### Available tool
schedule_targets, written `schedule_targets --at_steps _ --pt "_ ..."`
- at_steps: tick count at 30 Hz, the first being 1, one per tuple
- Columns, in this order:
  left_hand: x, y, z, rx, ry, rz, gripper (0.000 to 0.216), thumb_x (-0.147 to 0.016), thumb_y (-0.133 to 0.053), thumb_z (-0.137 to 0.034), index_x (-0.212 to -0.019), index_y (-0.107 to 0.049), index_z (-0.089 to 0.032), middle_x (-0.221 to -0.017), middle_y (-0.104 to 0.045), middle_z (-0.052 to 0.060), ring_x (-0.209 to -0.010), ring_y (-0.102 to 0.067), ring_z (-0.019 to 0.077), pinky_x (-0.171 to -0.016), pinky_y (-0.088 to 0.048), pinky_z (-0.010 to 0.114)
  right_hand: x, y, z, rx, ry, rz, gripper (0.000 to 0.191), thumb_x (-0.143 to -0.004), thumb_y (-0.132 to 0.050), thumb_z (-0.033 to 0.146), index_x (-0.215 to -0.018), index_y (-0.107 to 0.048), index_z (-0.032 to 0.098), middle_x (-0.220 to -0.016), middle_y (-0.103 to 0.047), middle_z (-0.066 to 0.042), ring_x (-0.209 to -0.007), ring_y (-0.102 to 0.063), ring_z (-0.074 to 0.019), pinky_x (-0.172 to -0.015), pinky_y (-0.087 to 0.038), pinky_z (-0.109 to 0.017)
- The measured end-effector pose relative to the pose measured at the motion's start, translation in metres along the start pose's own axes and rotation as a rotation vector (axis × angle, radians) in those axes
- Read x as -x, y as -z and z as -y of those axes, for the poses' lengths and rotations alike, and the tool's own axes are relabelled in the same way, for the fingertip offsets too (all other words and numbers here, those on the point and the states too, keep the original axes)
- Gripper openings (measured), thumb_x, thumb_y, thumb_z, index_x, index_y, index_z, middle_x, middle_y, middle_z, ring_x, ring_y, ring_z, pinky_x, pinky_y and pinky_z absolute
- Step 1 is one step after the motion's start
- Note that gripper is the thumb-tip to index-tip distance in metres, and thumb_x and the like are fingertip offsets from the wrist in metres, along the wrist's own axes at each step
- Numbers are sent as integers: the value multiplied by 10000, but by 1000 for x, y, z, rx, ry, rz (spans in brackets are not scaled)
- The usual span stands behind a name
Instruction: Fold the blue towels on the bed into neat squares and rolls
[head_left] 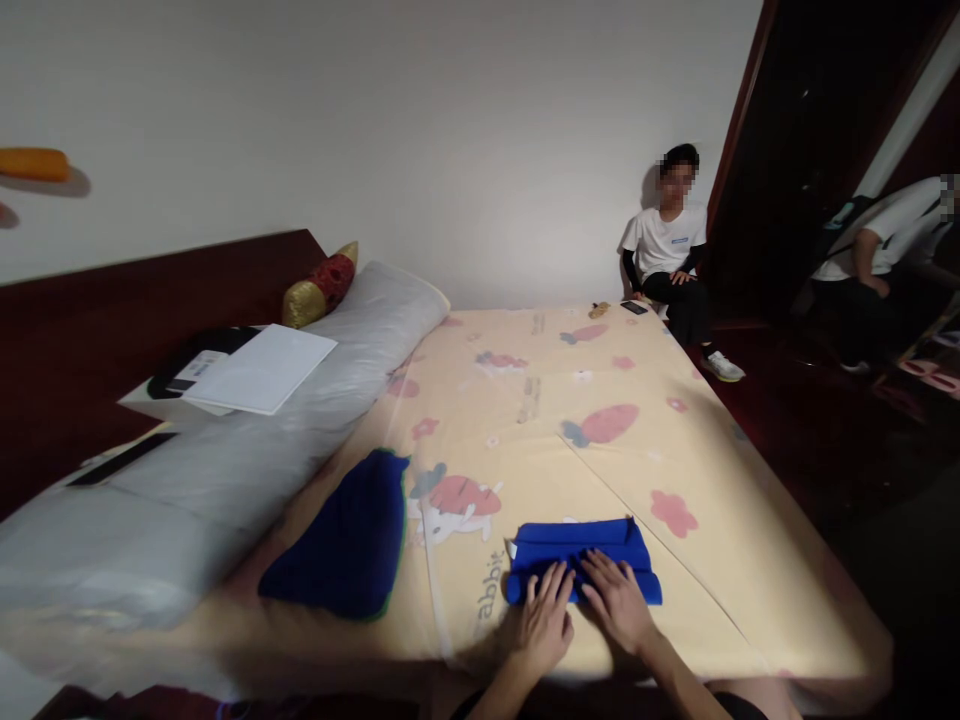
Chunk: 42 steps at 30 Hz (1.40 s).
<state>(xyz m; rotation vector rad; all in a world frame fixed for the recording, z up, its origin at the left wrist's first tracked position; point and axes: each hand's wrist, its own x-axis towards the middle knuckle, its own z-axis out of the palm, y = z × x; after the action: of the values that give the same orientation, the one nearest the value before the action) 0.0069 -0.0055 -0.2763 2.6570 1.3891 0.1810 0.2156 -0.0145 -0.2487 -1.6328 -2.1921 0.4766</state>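
Observation:
A blue cloth (611,540) lies on the bed, its near edge rolled into a tube and its far part flat with a crease across it. A small white tag shows at its left edge. My left hand (546,620) rests on the left half of the roll, fingers stretched out and pressing from above. Beside it, my right hand (619,605) lies on the middle of the roll with its fingers spread. Neither hand is closed around the cloth. Further left lies a second dark blue cloth (341,540) with a green edge, loosely spread and untouched.
The bed (517,470) has a cream sheet with carrot and rabbit prints. A long grey wrapped bundle (330,400) lies along the headboard (150,300), carrying a white board (262,370). A seated person (667,240) is at the far corner; another person (877,260) is at right.

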Motion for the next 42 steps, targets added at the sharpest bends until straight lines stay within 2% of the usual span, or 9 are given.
schedule_targets --at_steps 3,8,11,14,21,27,34,38,42 --pt "-4 13 8 102 23 -69 562 -905 -437 -270 -1462 -364 -275 -1505 -422 40 -1364 -374 249 -1120 -283 460 -2 -4 -3 -36 -18 -4 485 -991 -263 490 -1364 -502 293 -1437 -497 -40 -1353 -403 -242 -1086 -302 -489" --pt "-29 45 74 342 471 -309 347 -952 -369 -336 -1124 -646 -219 -1144 -680 87 -1113 -589 241 -984 -427 397 -9 11 -69 -51 -372 -260 493 -949 -291 489 -1182 -628 214 -1249 -633 -99 -1170 -551 -259 -980 -407 -415" --pt "-52 45 110 405 565 -273 288 -931 -398 -314 -957 -663 -204 -914 -711 55 -887 -656 205 -817 -487 323 -23 19 -102 -37 -521 -301 540 -912 -286 488 -1181 -611 150 -1157 -652 -161 -1082 -585 -316 -879 -453 -457" --pt "-70 30 122 473 618 -197 158 -845 -539 -303 -793 -643 -195 -740 -683 4 -726 -656 173 -688 -475 262 -39 15 -112 -40 -618 -302 569 -861 -334 521 -1133 -617 110 -1044 -675 -185 -1005 -612 -350 -808 -475 -472" --pt "-78 0 119 611 673 -243 181 -711 -670 -342 -642 -568 -210 -670 -633 -14 -712 -641 188 -719 -497 305 -54 3 -107 -134 -570 -273 463 -843 -367 461 -1057 -665 179 -1018 -713 -107 -950 -657 -255 -839 -483 -345" --pt "-80 -1 128 673 665 -383 281 -704 -655 -476 -667 -563 -213 -684 -632 12 -703 -643 200 -716 -535 334 -50 8 -112 -240 -520 -313 504 -881 -335 521 -1094 -675 215 -1018 -719 -77 -917 -667 -233 -834 -496 -330" --pt "-98 4 130 585 648 -447 303 -778 -563 -497 -680 -589 -211 -682 -646 37 -713 -651 230 -715 -540 380 -59 11 -119 -243 -575 -411 647 -887 -251 684 -841 -682 203 -763 -686 -110 -724 -645 -248 -682 -509 -348" --pt "-89 7 108 452 654 -476 323 -877 -429 -363 -1010 -660 -181 -1091 -682 133 -1119 -590 313 -967 -436 513 -54 12 -106 -212 -544 -430 682 -908 -225 667 -1020 -678 169 -1007 -692 -166 -939 -639 -295 -870 -483 -432" --pt "-67 5 54 208 217 -265 441 -950 -356 -288 -1358 -515 -229 -1382 -562 79 -1299 -480 239 -1073 -376 413 -45 1 -52 -192 -257 -188 533 -969 -269 537 -1308 -557 243 -1325 -591 -102 -1211 -543 -248 -1026 -406 -426"
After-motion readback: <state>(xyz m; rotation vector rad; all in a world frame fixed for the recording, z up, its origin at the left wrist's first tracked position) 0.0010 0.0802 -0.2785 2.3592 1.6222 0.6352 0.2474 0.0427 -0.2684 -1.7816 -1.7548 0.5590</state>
